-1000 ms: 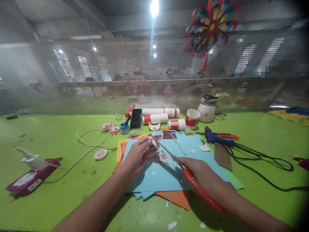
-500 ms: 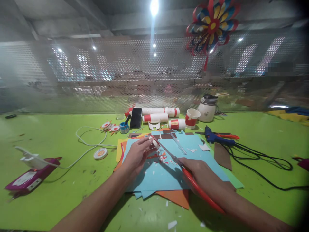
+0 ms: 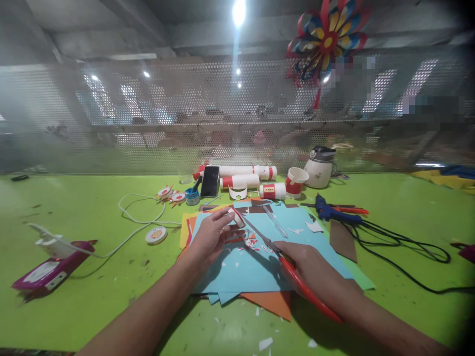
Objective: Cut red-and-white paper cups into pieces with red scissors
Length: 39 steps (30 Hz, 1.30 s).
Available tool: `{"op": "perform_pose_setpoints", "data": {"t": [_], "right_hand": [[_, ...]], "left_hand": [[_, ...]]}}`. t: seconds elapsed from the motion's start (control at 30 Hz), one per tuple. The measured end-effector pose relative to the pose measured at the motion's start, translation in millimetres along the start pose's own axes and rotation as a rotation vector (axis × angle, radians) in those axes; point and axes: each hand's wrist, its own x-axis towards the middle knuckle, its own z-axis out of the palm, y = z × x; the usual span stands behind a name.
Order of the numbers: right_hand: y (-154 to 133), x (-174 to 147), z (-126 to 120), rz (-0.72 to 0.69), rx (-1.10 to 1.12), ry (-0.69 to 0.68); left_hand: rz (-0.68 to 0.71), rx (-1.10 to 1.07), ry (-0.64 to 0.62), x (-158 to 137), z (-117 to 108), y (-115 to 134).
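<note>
My left hand (image 3: 215, 235) pinches a small white paper-cup piece with a red rim (image 3: 237, 217) above the blue paper sheets (image 3: 256, 272). My right hand (image 3: 304, 262) is closed around the red handles of a pair of scissors (image 3: 309, 294). The blades point up and left, their tips right beside the cup piece; whether they touch it I cannot tell. Red and white paper scraps (image 3: 252, 242) lie on the blue sheet under the blades. Orange, yellow and brown sheets stick out below the blue ones.
Paper cups (image 3: 272, 191), a phone (image 3: 210, 181), a blue paint jar (image 3: 192, 196) and a kettle (image 3: 319, 168) line the back. A blue glue gun (image 3: 326, 210) with black cord lies right. A purple power strip (image 3: 54, 269) and white cable are left, near a tape roll (image 3: 156, 235).
The cup piece has turned slightly in my left fingers, showing more of its red edge. The scissor tips have drawn back a little to the right. The view has shifted slightly.
</note>
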Motion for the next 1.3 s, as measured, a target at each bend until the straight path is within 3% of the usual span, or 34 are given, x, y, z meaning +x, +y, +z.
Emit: {"op": "perform_pose_setpoints", "data": {"t": [1.0, 1.3], "right_hand": [[-4.0, -1.7, -1.8, 0.058, -0.014, -0.011], [0.7, 0.6, 2.2, 0.017, -0.030, -0.006]], "left_hand": [[0.038, 0.031, 0.011, 1.4, -0.5, -5.8], [0.059, -0.009, 0.021, 1.5, -2.5, -4.2]]}}
